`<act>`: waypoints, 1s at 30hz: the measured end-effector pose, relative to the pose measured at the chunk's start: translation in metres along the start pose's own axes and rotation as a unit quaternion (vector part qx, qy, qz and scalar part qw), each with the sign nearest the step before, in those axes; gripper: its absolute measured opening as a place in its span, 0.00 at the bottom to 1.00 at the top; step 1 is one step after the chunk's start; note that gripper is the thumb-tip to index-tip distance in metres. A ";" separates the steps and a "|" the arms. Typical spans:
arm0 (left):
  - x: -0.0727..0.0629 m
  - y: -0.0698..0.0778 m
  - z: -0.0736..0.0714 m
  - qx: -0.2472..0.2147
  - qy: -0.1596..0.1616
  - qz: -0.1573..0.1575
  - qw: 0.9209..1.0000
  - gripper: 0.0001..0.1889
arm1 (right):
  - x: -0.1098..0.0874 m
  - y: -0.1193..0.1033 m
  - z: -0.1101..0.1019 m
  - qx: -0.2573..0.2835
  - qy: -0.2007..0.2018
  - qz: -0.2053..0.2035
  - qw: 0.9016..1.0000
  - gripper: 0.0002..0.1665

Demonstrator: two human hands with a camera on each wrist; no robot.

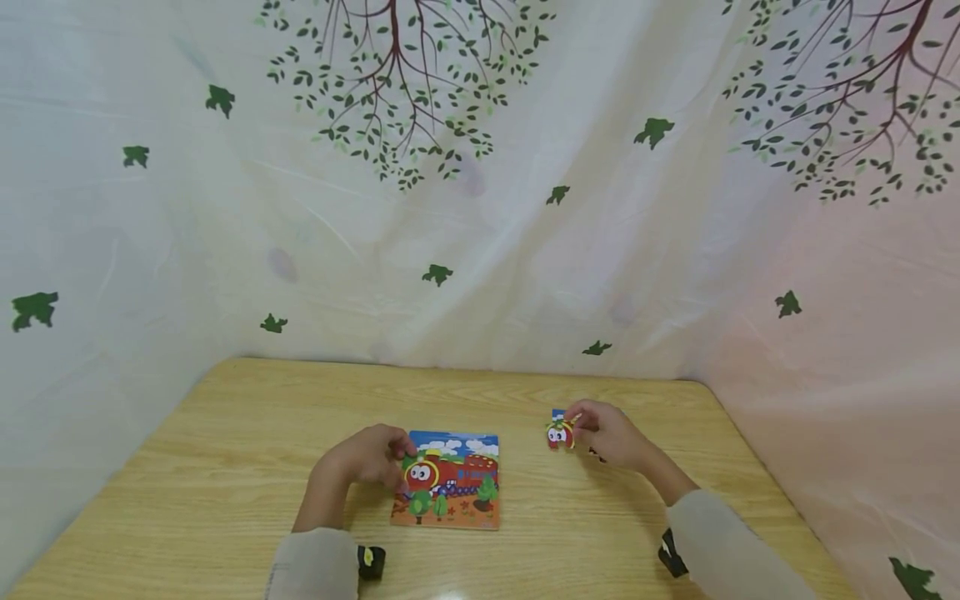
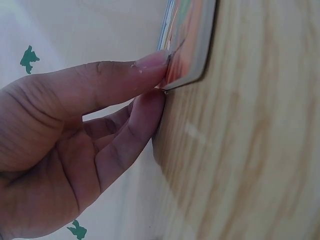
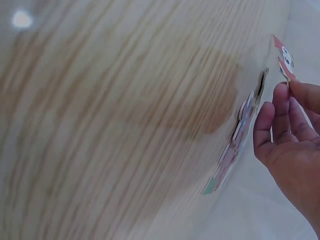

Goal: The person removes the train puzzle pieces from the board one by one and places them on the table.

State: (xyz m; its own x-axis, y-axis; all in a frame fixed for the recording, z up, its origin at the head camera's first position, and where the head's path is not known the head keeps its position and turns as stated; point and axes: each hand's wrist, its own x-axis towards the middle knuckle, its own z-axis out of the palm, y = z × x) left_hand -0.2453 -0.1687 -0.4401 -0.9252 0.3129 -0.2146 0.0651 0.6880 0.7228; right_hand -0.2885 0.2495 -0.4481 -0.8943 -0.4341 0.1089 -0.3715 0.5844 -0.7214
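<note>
A square picture board lies on the table, printed with a red cartoon train, trees and a blue sky. At its left edge, my left hand holds on, and in the left wrist view the thumb lies on the printed face with a finger at the edge. Farther right, my right hand pinches a jigsaw piece showing a red face with two white eyes; the right wrist view has this piece raised off the tabletop. Other jigsaw pieces lie beside that hand, mostly hidden in the head view.
The wooden table has a light grain and rounded far corners. A pale cloth with printed branches and green leaves hangs behind it and along the sides. Dark wrist straps show near both sleeves.
</note>
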 end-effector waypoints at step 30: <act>0.000 0.000 0.000 -0.003 0.002 -0.003 1.000 0.22 | -0.002 0.005 -0.007 -0.087 -0.061 -0.009 0.994 0.10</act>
State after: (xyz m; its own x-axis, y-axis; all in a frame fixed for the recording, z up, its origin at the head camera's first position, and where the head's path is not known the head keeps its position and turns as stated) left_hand -0.2451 -0.1691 -0.4398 -0.9268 0.3066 -0.2168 0.0571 0.6857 0.7256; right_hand -0.2899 0.2580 -0.4470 -0.8543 -0.5189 0.0300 -0.4345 0.6812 -0.5893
